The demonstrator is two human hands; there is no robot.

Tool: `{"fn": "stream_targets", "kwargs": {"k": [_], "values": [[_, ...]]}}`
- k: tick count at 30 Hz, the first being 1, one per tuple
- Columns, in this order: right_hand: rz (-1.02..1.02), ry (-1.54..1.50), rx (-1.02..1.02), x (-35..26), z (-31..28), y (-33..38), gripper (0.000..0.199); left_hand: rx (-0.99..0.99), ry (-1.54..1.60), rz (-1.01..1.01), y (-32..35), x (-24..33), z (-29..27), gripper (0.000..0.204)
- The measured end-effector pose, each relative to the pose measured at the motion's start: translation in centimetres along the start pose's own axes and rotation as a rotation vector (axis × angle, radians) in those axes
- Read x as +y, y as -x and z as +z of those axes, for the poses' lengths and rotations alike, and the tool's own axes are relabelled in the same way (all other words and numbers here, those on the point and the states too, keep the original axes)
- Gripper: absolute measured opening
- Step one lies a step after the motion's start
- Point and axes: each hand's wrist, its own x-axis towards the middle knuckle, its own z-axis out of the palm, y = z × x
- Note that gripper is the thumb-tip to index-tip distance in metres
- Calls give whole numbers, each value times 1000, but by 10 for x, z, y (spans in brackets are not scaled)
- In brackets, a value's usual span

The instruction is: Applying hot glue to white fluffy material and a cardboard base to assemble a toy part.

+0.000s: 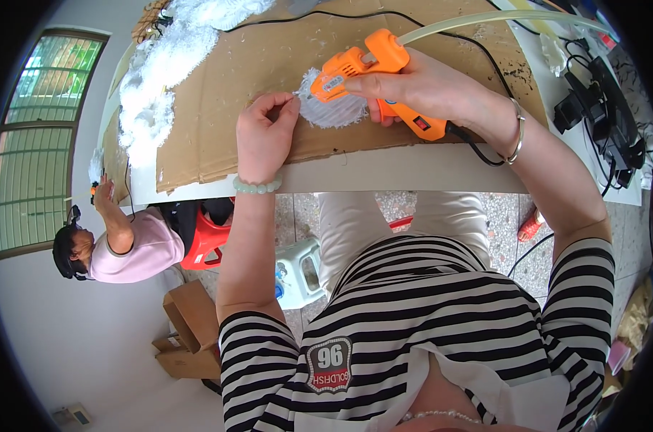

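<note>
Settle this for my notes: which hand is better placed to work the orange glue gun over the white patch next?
Probably the right hand: it grips the orange glue gun, its front end over the white patch. The left hand, curled at the patch's left edge, could steady it.

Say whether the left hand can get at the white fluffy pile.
Probably yes: only flat cardboard seems to lie between the left hand and the white fluffy pile.
</note>
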Motion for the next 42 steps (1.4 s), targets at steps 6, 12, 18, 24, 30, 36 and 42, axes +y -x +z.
{"fn": "stream_targets", "kwargs": {"k": [6,12,18,24,30,36,42], "values": [[42,66,2,4,2,-10,38,-7,15,-15,-1,2,0,13],[52,82,10,2,3,-11,38,-13,37,-22,-4,-1,1,13],[71,109,14,1,4,-12,39,-13,36,-25,-4,-1,2,12],[69,111,7,-1,4,-8,37,-15,27,-37,-4,-2,2,13],[45,112,-7,-3,3,-7,35,-14,38,-45,-6,-3,1,14],[87,145,-16,-7,4,-5,34,-19,37,-56,-7,-3,0,14],[89,157,-22,-8,5,-4,33,-16,44,-60,-6,-1,-1,14]]}}
